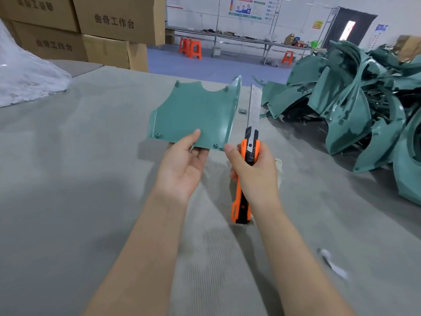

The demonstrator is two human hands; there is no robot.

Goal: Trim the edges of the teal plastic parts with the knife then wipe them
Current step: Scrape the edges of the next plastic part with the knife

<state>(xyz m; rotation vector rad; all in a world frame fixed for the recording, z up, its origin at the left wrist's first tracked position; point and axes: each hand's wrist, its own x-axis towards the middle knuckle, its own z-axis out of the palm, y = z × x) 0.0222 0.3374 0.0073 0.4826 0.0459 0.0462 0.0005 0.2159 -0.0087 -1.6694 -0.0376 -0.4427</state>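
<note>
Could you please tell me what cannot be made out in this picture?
Head view:
Fingers of the left hand: hidden under the part; only the thumb shows.
The cloth: mostly covered by the right hand and knife.
The pile of parts: cut off by the right edge.
The white scrap, lower right: blurred.
The small grey item beside the blade: too small to identify.

Left hand (182,165) holds teal part (193,112); right hand (255,176) grips knife (247,156)
</note>
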